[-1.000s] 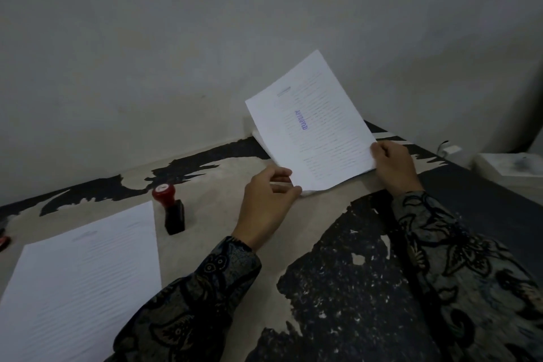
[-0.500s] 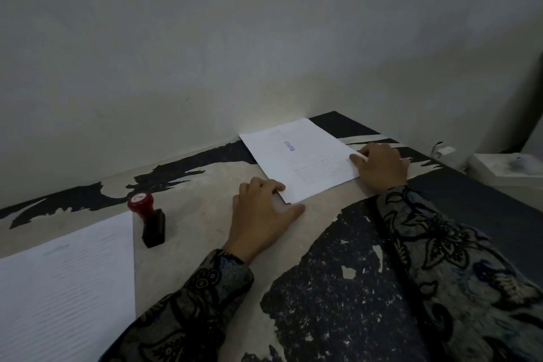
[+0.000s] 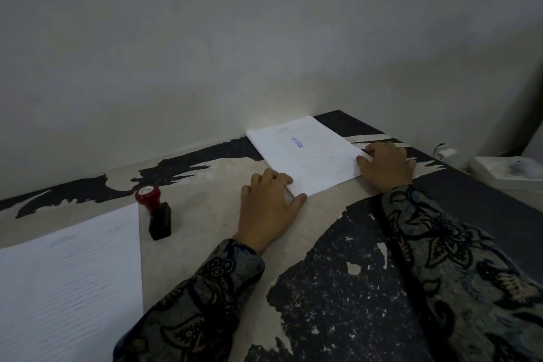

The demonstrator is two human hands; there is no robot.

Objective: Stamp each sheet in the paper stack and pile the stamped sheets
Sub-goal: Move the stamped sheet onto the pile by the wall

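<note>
**Stamped sheet squared onto the far pile**

The stamped pile [image 3: 305,153] lies flat at the far side of the bench [image 3: 205,191], close to the wall, its top sheet showing a blue stamp mark [image 3: 297,142]. The left hand [image 3: 269,209] rests at the pile's near-left corner, fingers lightly bent against the edge and thumb laid along the near edge; it grips nothing. The right hand [image 3: 386,163] sits at the pile's right edge, fingertips on the paper's margin, fingers loosely curled, also clamping nothing. Judgement: both hands bracket opposite edges to align the sheet with those beneath it, which explains the low, flat posture.

The stamp [image 3: 157,213], red-topped on a black base, stands upright and unattended between the two paper groups, within easy reach of the left hand. The unstamped stack [image 3: 70,282] lies at the near left, well apart from the pile, its top sheet bearing no mark I can see. Judgement: more sheets remain to be stamped.
</note>
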